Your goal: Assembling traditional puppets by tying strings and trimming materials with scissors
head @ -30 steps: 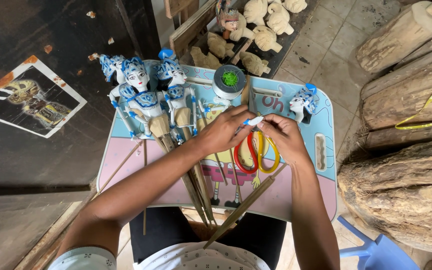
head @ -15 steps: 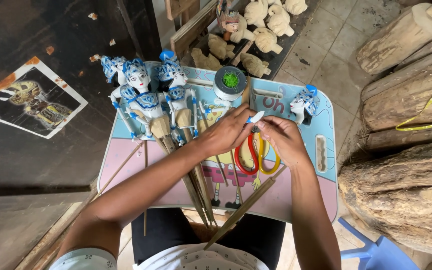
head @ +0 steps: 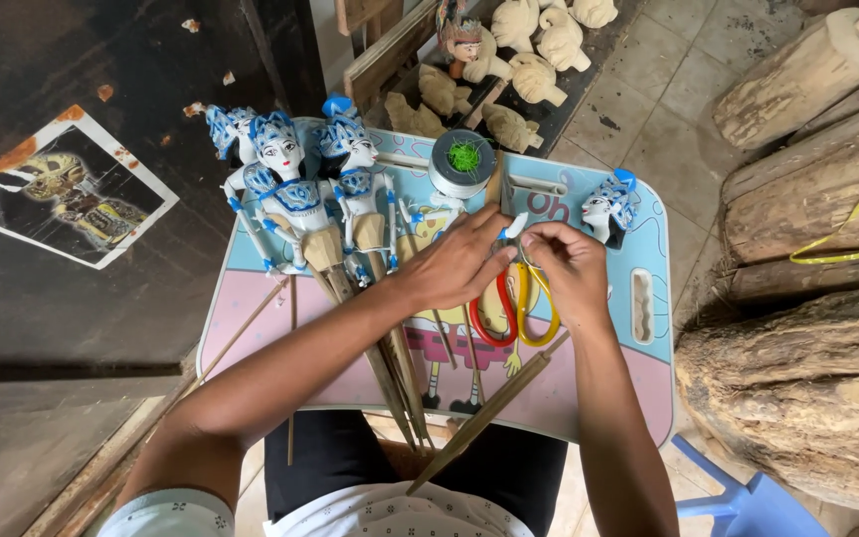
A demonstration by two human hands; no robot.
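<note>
centrally, left hand [head: 454,267] and right hand [head: 571,268] meeting fingertips, pinching a small white-and-blue piece [head: 515,227] over red and yellow scissors [head: 509,308] on the pink-and-blue lap tray [head: 638,388]; blue-white painted rod puppets [head: 300,199] alongside.

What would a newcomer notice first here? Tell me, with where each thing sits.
Most striking are the blue-and-white stick puppets lying at the far left of the pink-and-blue lap tray. At the tray's middle the left hand and right hand pinch a small white piece above red and yellow scissors. Unpainted carved heads lie beyond the tray.
</note>
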